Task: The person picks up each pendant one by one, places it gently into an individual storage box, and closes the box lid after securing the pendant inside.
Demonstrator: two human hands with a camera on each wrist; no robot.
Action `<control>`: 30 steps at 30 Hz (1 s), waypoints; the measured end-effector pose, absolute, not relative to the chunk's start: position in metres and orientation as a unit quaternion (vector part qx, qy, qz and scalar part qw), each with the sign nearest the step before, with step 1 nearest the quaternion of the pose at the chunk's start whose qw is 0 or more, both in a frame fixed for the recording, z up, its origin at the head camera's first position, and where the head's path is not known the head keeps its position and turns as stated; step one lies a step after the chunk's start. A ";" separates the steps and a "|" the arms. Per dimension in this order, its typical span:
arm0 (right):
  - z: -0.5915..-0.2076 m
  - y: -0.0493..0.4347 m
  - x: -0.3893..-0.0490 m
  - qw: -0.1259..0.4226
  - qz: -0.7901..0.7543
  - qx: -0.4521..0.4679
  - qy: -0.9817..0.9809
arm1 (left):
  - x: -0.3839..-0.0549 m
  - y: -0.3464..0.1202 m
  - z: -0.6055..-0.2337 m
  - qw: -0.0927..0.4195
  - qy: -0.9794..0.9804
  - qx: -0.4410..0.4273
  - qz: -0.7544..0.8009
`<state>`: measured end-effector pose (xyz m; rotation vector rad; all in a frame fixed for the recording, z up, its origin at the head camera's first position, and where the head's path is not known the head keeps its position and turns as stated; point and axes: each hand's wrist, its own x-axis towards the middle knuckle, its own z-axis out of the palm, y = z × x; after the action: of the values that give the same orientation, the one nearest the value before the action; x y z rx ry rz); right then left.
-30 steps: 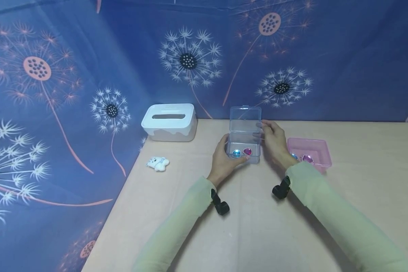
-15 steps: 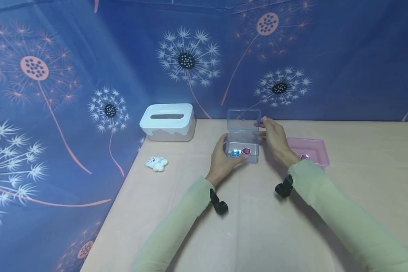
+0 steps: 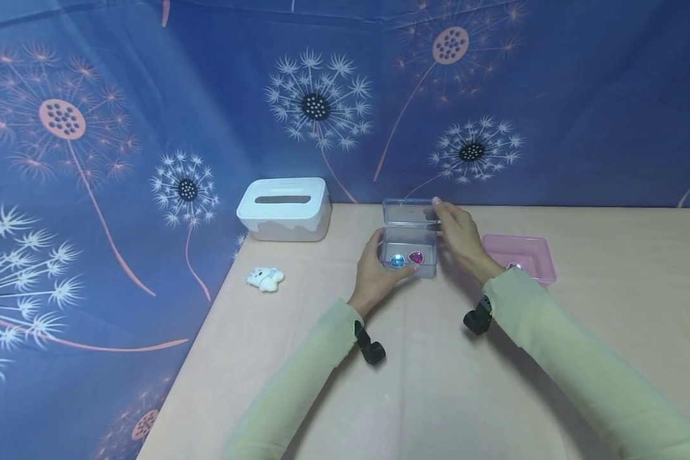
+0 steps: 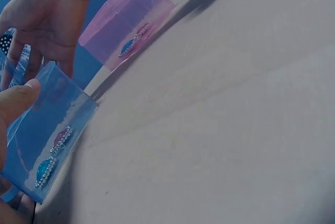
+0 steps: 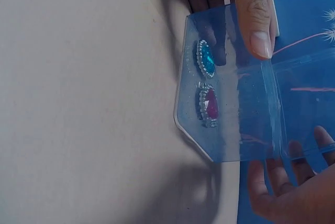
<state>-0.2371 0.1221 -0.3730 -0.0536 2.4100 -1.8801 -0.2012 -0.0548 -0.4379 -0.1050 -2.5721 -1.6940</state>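
Observation:
My left hand grips the left side of a clear bluish plastic box, its thumb across the front wall. Inside lie a blue jewel piece and a magenta jewel piece, both edged with silvery beads. The box's hinged lid stands raised at the back, leaning. At its right edge, my right hand holds the lid between the thumb in front and fingers behind. In the left wrist view, the right hand appears beyond the box.
An open pink box stands to the right, partly behind the right forearm, with blue and pink jewel pieces inside. A white tissue box is at the back left. A small white bear figure lies before it. Patterned blue cloth hangs behind.
The lid has tipped down from nearly upright, and my right thumb has come onto its upper edge. My left hand stays on the box.

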 end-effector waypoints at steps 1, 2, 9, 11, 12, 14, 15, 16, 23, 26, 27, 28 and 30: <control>-0.373 0.123 -0.237 0.043 -0.614 -0.019 0.788 | -0.201 -0.055 -0.438 0.029 -0.834 -0.034 -0.550; -0.373 0.123 -0.236 0.044 -0.612 -0.021 0.790 | -0.201 -0.054 -0.438 0.029 -0.835 -0.033 -0.549; -0.374 0.129 -0.230 0.048 -0.602 -0.042 0.796 | -0.201 -0.053 -0.438 0.026 -0.841 -0.031 -0.540; -0.375 0.131 -0.227 0.049 -0.590 -0.056 0.804 | -0.201 -0.053 -0.438 0.025 -0.842 -0.029 -0.538; -0.376 0.132 -0.226 0.050 -0.582 -0.064 0.809 | -0.201 -0.053 -0.437 0.024 -0.843 -0.029 -0.537; -0.378 0.133 -0.224 0.054 -0.567 -0.077 0.818 | -0.200 -0.054 -0.437 0.024 -0.842 -0.028 -0.538; -0.379 0.134 -0.223 0.055 -0.557 -0.084 0.824 | -0.200 -0.054 -0.437 0.024 -0.841 -0.030 -0.539; -0.380 0.135 -0.221 0.055 -0.548 -0.091 0.830 | -0.200 -0.054 -0.436 0.024 -0.841 -0.032 -0.540; -0.386 0.139 -0.215 0.062 -0.503 -0.119 0.854 | -0.200 -0.055 -0.436 0.030 -0.841 -0.052 -0.537; -0.388 0.139 -0.214 0.069 -0.488 -0.128 0.861 | -0.200 -0.055 -0.436 0.032 -0.847 -0.058 -0.527; -0.389 0.139 -0.214 0.070 -0.482 -0.130 0.863 | -0.200 -0.055 -0.436 0.032 -0.849 -0.058 -0.525; -0.389 0.139 -0.213 0.071 -0.479 -0.132 0.865 | -0.200 -0.055 -0.436 0.033 -0.850 -0.058 -0.522; -0.390 0.139 -0.213 0.071 -0.472 -0.136 0.868 | -0.201 -0.054 -0.436 0.034 -0.852 -0.056 -0.520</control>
<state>-0.2126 0.1392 -0.3898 -0.4081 2.6114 -1.4201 -0.2007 -0.0541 -0.4363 -0.1726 -2.6196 -1.5990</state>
